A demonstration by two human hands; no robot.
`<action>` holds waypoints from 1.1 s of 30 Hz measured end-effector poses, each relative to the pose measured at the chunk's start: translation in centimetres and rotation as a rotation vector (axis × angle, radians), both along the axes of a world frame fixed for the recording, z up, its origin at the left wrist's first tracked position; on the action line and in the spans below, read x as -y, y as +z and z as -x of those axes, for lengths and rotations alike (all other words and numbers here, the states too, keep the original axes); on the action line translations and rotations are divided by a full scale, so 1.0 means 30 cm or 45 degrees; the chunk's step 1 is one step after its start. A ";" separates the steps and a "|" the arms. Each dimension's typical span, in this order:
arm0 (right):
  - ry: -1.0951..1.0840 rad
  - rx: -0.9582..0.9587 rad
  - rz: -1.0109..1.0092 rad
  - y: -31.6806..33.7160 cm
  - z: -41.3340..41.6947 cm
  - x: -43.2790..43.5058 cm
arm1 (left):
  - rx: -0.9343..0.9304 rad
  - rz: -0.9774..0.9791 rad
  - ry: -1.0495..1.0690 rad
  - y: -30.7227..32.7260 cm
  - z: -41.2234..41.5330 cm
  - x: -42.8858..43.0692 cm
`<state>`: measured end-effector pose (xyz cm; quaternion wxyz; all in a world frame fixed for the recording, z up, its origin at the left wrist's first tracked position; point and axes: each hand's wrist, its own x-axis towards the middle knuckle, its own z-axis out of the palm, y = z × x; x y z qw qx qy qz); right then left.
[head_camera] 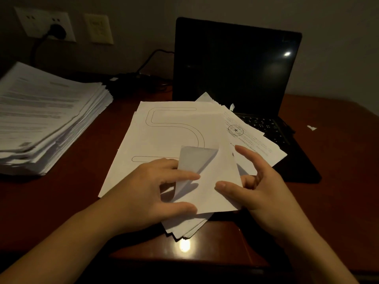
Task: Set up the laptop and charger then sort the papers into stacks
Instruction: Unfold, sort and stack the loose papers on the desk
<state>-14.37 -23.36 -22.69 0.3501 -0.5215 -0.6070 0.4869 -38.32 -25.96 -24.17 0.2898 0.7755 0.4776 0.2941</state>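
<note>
Dim room, dark reddish desk (61, 201) against a plain wall. Wall socket (34, 23) at far left has a black plug (58, 30) in it; a second wall plate (99, 28) sits just right of it. Black cable (151, 56) runs along the far edge of the desk toward the laptop (235, 64), which stands open at far right of centre with a dark screen. Tall paper stack (41, 111) with printed text lies at far left, well apart from the laptop. Loose paper pile (164, 130) is fanned out in the middle, its right side overlapping the laptop keyboard. Its top page has a curved outline drawing; a stamped page (246, 136) sticks out to the right. Left grip (147, 189), a bare hand, pinches the curled sheet (213, 181) at its rolled-over left edge, with the index finger on top and the thumb at the near edge. Right grip (260, 187), also a bare hand, holds the same sheet's right edge with its thumb on top and its lower fingers tucked behind; the index finger is raised free. The sheet is lifted just above the near end of the pile. Small paper scrap (311, 128) lies on the desk at right. Lamp glare (184, 245) shows on the near desk.
</note>
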 end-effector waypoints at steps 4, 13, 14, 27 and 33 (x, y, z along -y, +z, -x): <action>-0.008 0.032 -0.011 0.001 0.003 0.002 | -0.033 -0.012 -0.022 0.005 -0.004 0.002; 0.139 -0.053 0.170 0.040 -0.031 0.003 | 0.028 -0.002 -0.025 -0.002 -0.002 0.001; 0.142 -0.055 0.171 0.042 -0.032 0.002 | 0.030 -0.002 -0.031 -0.001 -0.002 0.001; 0.047 -0.028 0.116 0.040 -0.004 0.016 | 0.112 -0.148 0.075 0.018 0.000 0.001; -0.030 -0.127 0.145 0.041 -0.016 0.027 | 0.136 -0.300 0.273 0.019 0.005 0.001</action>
